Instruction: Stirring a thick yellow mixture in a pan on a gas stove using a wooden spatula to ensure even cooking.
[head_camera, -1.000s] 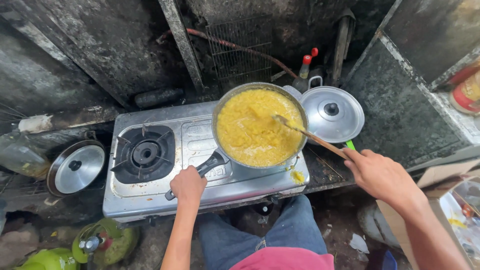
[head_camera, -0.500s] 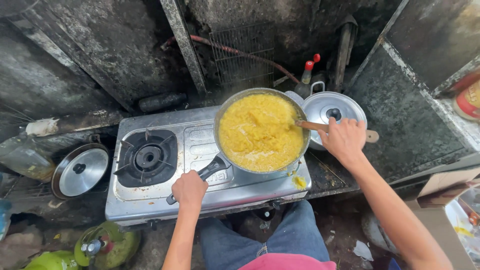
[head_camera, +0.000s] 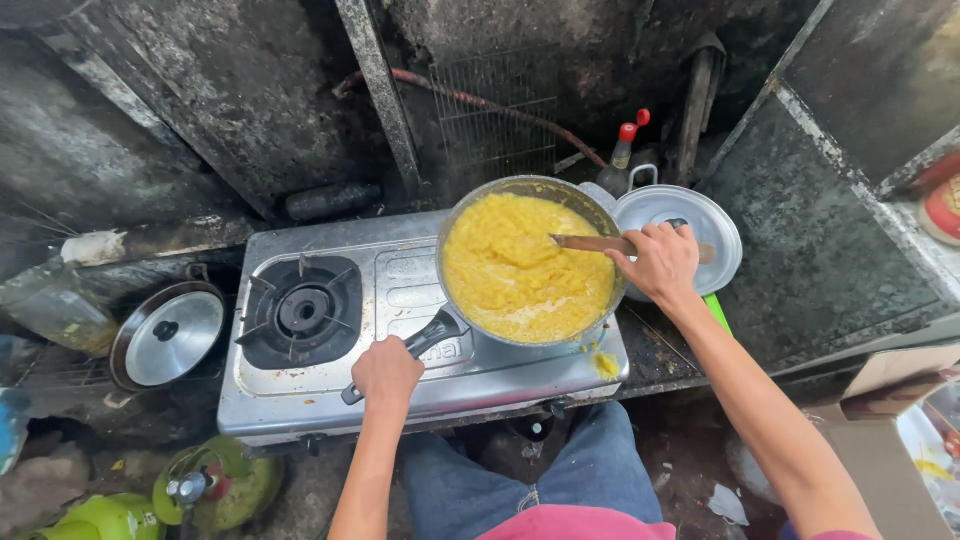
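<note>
Yellow mash (head_camera: 525, 268) fills the pan (head_camera: 530, 262), which sits on the right burner of a steel two-burner stove (head_camera: 400, 340). My left hand (head_camera: 387, 372) is wrapped tight around the pan's black handle (head_camera: 420, 342) at the near edge of the stove, bracing it. My right hand (head_camera: 660, 262) is closed on a wooden spoon (head_camera: 590, 243) — its far end dips into the mash at the right of the pan, and the shaft crosses the rim. Just right of the pan, touching or almost touching it (I cannot tell which), lies a steel lid (head_camera: 690, 225); a second lid (head_camera: 170, 335) rests well apart on the left, beside the unused left burner (head_camera: 303, 310). A small yellow blob (head_camera: 605, 365) sits on the stove's near right corner, and a green gas cylinder (head_camera: 210, 488) stands on the floor below.

I judge this to be the stirring step. The next stroke, as I see it, calls for a firm hold on the handle — the mash looks thick, the pan is nearly full, and more could slop over the rim.
</note>
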